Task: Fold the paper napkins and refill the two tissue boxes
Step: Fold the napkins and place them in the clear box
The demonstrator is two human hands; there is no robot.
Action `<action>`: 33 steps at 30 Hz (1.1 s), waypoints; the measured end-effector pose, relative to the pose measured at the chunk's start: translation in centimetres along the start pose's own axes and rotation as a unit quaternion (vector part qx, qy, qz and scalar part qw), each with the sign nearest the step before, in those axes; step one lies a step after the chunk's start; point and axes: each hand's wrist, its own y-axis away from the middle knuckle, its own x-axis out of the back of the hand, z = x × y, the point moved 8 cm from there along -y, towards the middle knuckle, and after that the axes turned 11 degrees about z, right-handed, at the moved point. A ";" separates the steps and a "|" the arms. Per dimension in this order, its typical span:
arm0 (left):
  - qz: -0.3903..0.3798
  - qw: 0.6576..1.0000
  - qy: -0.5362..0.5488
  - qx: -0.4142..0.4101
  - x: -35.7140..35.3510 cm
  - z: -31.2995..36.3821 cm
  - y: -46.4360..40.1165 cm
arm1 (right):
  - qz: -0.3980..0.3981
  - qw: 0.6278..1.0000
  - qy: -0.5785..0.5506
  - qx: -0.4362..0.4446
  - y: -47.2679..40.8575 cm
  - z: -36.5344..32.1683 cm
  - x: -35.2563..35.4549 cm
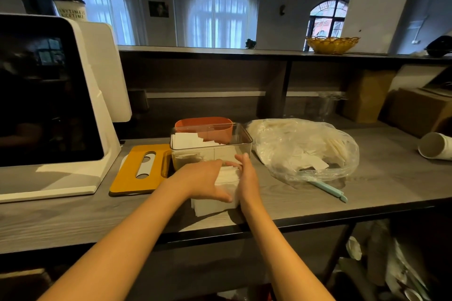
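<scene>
Grey wooden worktop (pixel 318 205) fills the middle; left hand (pixel 203 182) and right hand (pixel 248 178) grip a soft, light, floppy white napkin stack (pixel 221 199) by its sides.

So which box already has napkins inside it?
The clear box, right behind the hands, shows white napkins through its see-through walls. The orange box sits behind it, and I can't see inside that one.

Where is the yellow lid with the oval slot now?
The yellow lid with the oval slot lies flat on the grey counter, left of the clear plastic box, beside the white machine.
</scene>
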 end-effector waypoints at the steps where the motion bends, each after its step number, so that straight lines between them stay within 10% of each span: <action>1: 0.001 1.000 0.014 -0.005 -0.1 0.1 -0.1 | -0.015 1.000 0.002 -0.013 0.1 0.3 -0.2; 8: -0.010 1.000 -0.025 0.004 -0.7 -0.6 -0.7 | -0.002 0.996 -0.070 -0.051 -0.7 0.6 0.3; 11: 0.069 0.987 0.115 0.092 0.6 -2.2 -0.7 | 0.027 0.992 -0.100 -0.073 -1.1 1.1 1.3; 15: 0.124 0.802 0.516 0.274 -0.4 -3.8 0.9 | -0.005 0.987 -0.128 -0.095 -0.7 1.1 0.3; 20: 0.123 0.644 0.654 0.378 -5.3 -2.7 2.1 | -0.115 0.984 -0.101 -0.087 0.8 0.5 -1.5; 33: 0.348 0.581 0.626 0.387 -4.4 -3.8 4.6 | -0.252 0.955 0.117 0.109 3.6 -1.3 -3.6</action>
